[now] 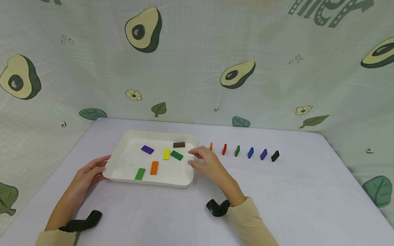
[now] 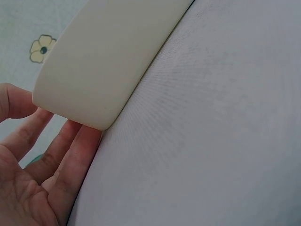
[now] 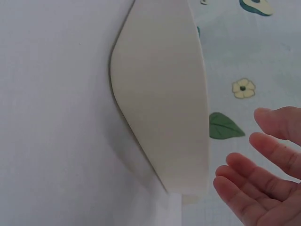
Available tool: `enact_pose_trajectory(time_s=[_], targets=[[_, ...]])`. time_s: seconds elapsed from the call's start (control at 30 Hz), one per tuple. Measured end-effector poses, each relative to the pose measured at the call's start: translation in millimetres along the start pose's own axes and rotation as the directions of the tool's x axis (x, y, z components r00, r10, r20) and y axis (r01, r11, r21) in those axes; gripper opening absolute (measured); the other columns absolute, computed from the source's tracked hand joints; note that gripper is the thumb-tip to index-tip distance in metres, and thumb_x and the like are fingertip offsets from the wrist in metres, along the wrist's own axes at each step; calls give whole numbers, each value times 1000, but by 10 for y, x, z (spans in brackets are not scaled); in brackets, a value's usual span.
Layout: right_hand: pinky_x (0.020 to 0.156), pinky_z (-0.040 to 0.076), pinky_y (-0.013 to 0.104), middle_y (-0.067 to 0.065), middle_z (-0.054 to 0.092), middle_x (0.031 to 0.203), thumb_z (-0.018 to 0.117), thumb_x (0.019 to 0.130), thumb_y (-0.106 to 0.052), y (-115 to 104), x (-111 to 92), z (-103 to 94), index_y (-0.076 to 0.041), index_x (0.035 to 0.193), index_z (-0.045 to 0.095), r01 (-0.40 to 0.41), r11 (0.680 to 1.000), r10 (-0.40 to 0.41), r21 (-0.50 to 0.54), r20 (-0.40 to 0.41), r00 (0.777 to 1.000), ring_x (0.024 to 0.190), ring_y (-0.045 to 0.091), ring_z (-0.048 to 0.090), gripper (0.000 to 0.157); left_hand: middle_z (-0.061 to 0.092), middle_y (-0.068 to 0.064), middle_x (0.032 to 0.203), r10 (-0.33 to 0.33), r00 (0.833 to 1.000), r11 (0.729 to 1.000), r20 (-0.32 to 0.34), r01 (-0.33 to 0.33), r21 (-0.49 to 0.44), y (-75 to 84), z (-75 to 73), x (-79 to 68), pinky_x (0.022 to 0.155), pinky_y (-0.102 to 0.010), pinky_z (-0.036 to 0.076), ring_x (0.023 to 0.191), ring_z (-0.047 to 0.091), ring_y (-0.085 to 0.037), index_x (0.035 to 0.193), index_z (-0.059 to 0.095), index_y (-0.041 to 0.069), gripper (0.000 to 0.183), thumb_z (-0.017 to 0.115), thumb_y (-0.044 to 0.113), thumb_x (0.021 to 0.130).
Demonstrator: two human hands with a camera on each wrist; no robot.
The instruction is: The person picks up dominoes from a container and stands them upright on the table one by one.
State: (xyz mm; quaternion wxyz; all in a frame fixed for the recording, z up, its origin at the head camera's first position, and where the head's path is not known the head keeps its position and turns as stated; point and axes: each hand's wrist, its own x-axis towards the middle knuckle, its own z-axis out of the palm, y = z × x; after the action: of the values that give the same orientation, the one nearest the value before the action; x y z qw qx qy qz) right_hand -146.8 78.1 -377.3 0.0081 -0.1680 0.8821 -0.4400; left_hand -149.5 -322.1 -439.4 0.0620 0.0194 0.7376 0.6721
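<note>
A shallow white tray (image 1: 123, 167) lies on the table, with flat coloured blocks spread inside it. My left hand (image 1: 89, 174) rests against the tray's left end, fingers touching the outer wall near the front corner; in the left wrist view, the tray wall (image 2: 108, 66) hides some fingertips. Over the right rim hovers my right hand (image 1: 209, 164), thumb and index finger apart with nothing between them. Nearest to those fingertips are a dark green block (image 1: 176, 155) and a brown block (image 1: 179, 145). The right wrist view has the right hand (image 3: 263, 179) beside the tray's outer side (image 3: 160, 94).
Also in the tray are a purple block (image 1: 147, 149), a yellow block (image 1: 166, 154), an orange block (image 1: 154, 167) and a light green block (image 1: 140, 174). Right of it, upright blocks form a row, from an orange one (image 1: 211, 146) to a black one (image 1: 275, 156). A patterned cloth (image 1: 191, 68) hangs behind.
</note>
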Motion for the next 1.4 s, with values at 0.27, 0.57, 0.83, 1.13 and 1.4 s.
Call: enact_pose_trajectory(time_s=[0.27, 0.57, 0.83, 1.13, 1.4], targets=[[99, 44, 41, 7, 57, 122, 67, 86, -17, -16, 26, 100, -9, 118, 58, 10, 997, -10, -83, -1, 1000, 118, 26, 51, 34, 56, 29, 113, 1, 1000, 1000, 0, -1, 8, -6, 0, 3, 72, -13, 50, 91, 59, 5, 134, 50, 18, 38, 51, 23, 96], [99, 44, 38, 5, 57, 123, 66, 86, -16, -60, 134, 201, -8, 119, 59, 29, 997, -28, -74, 14, 1000, 118, 23, 51, 35, 56, 28, 113, 2, 1000, 1000, 6, -2, 4, -10, 17, 6, 72, -13, 50, 91, 59, 4, 134, 49, 16, 39, 52, 23, 96], [101, 43, 36, 5, 51, 130, 64, 88, -21, -94, 267, 343, -10, 123, 55, -22, 990, 33, -141, 77, 996, 118, 23, 50, 37, 56, 28, 113, -10, 1000, 1000, 3, 10, 15, -10, 22, 7, 72, -13, 50, 91, 59, 5, 135, 48, 16, 40, 52, 24, 96], [102, 41, 32, 6, 50, 130, 62, 90, -24, -107, 354, 473, -11, 124, 56, -25, 927, 74, -375, 118, 990, 117, 19, 47, 37, 55, 29, 113, -17, 1000, 1000, -4, 18, 24, -5, 6, 13, 72, -13, 50, 91, 58, 5, 135, 48, 18, 40, 52, 25, 96], [99, 43, 30, 6, 54, 125, 60, 91, -23, -94, 358, 493, -10, 120, 62, 73, 855, 7, -513, 152, 988, 114, 20, 47, 32, 56, 27, 115, 22, 1000, 1000, 16, -22, 0, -16, -14, 10, 73, -13, 50, 92, 59, 6, 134, 48, 15, 38, 50, 21, 97]])
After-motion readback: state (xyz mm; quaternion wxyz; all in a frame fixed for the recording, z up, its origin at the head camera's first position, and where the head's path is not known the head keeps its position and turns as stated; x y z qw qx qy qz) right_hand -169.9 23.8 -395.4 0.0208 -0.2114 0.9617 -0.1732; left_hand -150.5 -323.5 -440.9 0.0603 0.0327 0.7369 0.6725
